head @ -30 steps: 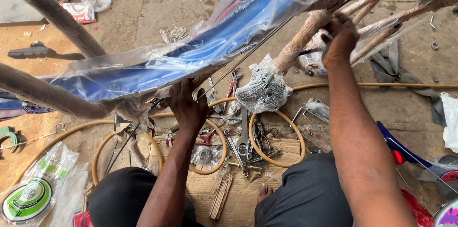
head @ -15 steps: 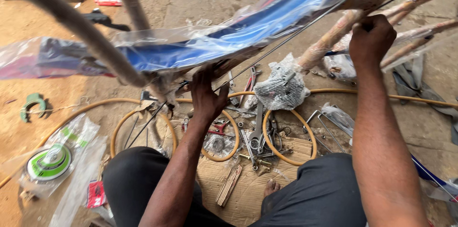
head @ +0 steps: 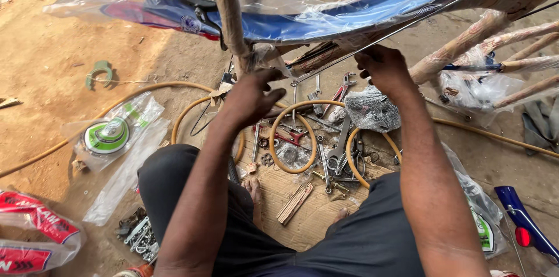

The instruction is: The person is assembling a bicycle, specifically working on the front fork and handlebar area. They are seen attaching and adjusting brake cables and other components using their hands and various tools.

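**Both hands on the wrapped bicycle frame**

The right hand has a closed grip on a thin metal rod under the blue plastic-wrapped mudguard, at 1 o'clock. It sat higher and further right on the paper-wrapped tubes a second ago. The left hand is loosely curled, fingers half open, touching the frame joint at 11 o'clock, much as before. Wrenches and a yellow hose lie on the ground beneath.
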`<action>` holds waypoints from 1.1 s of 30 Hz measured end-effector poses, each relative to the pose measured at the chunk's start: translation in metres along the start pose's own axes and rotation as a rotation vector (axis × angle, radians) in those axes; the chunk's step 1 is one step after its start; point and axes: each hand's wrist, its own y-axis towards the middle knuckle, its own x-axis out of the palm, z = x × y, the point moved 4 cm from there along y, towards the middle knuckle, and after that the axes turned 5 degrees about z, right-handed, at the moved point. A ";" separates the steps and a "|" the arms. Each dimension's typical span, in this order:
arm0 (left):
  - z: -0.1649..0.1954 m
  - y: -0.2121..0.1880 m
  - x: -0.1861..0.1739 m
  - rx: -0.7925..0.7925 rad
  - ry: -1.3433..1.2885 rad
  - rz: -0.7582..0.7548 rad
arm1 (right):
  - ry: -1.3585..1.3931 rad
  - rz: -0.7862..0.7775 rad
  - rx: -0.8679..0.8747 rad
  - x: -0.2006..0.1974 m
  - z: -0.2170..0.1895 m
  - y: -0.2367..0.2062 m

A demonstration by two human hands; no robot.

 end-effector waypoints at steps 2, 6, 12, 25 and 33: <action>-0.001 -0.014 -0.040 0.091 -0.214 0.145 | 0.197 -0.028 0.137 0.021 0.006 0.010; -0.007 -0.019 -0.097 0.252 -0.632 0.580 | 0.447 0.077 0.267 0.032 0.013 0.024; 0.021 0.005 -0.107 0.518 -0.009 0.972 | 0.597 0.066 0.219 0.033 0.017 0.034; 0.072 0.028 -0.080 0.671 -0.032 1.290 | 0.540 0.753 0.082 -0.148 0.198 0.047; 0.058 0.040 -0.080 0.509 -0.203 1.186 | 0.599 0.652 0.035 -0.122 0.203 0.081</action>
